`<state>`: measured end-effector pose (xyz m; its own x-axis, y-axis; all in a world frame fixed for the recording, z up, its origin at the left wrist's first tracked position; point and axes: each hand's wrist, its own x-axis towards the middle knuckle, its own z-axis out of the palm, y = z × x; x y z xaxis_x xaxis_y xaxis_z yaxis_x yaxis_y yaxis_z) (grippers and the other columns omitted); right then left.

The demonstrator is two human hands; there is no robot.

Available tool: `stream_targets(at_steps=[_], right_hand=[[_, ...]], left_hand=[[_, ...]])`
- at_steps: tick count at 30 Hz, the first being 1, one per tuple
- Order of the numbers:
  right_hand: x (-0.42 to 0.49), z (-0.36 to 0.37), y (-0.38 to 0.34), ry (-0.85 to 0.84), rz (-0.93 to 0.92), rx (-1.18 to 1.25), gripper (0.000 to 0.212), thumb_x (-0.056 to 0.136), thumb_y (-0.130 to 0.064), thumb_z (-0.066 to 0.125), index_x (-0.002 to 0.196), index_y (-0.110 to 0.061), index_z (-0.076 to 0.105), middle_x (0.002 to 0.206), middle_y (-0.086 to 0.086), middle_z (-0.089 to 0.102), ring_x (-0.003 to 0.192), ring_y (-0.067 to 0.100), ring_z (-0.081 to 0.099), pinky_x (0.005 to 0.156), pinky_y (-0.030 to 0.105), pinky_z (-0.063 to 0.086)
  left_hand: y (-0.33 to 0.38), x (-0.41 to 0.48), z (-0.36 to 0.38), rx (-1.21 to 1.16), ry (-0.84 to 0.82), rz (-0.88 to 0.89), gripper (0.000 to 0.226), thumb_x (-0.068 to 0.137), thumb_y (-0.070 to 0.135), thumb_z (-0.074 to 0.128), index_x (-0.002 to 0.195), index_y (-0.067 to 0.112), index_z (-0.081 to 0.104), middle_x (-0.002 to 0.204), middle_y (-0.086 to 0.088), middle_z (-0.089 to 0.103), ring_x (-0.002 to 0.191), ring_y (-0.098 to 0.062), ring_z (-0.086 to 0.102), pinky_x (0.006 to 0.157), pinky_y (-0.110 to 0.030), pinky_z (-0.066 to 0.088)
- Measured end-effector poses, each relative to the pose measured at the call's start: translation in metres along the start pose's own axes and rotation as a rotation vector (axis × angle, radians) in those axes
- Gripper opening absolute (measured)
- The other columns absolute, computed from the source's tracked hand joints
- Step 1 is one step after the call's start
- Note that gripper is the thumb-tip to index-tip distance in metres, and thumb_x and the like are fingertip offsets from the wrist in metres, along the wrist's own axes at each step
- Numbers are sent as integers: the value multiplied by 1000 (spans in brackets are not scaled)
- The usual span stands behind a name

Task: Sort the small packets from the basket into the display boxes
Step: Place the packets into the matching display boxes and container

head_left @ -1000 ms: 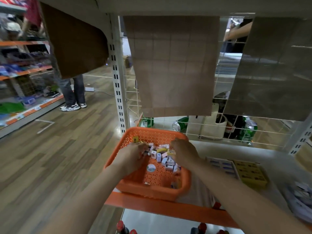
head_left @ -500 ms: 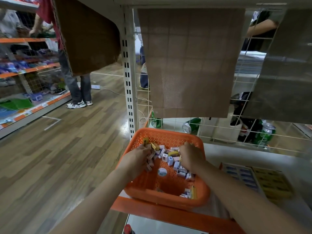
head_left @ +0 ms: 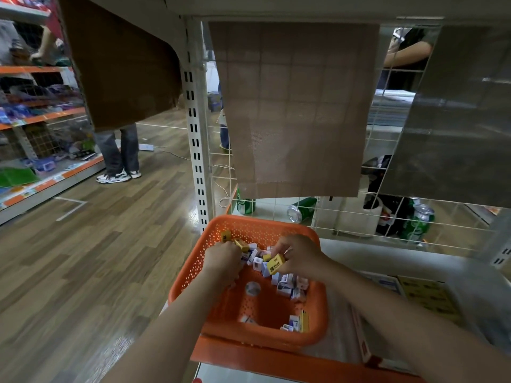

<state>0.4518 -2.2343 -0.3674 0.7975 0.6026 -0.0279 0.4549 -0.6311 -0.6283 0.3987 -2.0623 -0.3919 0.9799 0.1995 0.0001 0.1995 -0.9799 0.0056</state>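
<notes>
My right hand point(head_left: 301, 257) pinches a yellow packet point(head_left: 275, 263) just above the small packets point(head_left: 286, 283) heaped in the orange basket point(head_left: 188, 272), while my left hand point(head_left: 222, 258) curls among them, whether gripping any I cannot tell.

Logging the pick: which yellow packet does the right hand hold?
The yellow packet with black print, between its fingers; other yellow ones lie in the basket.
</notes>
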Motion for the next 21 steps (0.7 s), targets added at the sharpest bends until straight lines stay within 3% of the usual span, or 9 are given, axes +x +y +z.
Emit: stream_targets(at_steps=[3,8,13,18,21], right_hand=[[-2,-1,5,16,6,40,38,67,3,78,74,-29,58,96,-3,61,86,13,60,68,23,50],[-8,-5,5,-20,-37,13,28,71,-1,78,96,-9,67,83,-15,54,71,-3,51,60,10,40],[-11,-7,3,0,-73,-7,27,72,-1,77,94,-13,66,85,-11,57,78,8,59,67,21,49],[-25,-24,6,60,-102,2,27,72,0,76,95,-10,65,91,-3,60,84,14,61,75,29,50],[-41,-39,9,95,-98,7,27,72,-3,78,94,-10,66,93,1,65,81,13,62,72,22,51]], left_hand=[[6,5,3,65,-8,-27,15,92,23,57,101,12,62,103,-3,67,92,-21,64,68,-29,47],[9,6,4,54,-36,-63,16,87,9,60,102,12,62,105,-3,67,94,-21,64,69,-29,47],[8,-3,-8,23,47,-13,15,92,13,47,100,14,59,102,-2,64,91,-21,63,63,-27,43],[10,-17,-25,-7,142,66,16,92,25,52,104,19,60,101,2,64,87,-17,62,65,-26,49],[22,-26,-40,0,140,124,16,91,25,55,104,20,61,101,3,65,87,-15,62,62,-22,44]])
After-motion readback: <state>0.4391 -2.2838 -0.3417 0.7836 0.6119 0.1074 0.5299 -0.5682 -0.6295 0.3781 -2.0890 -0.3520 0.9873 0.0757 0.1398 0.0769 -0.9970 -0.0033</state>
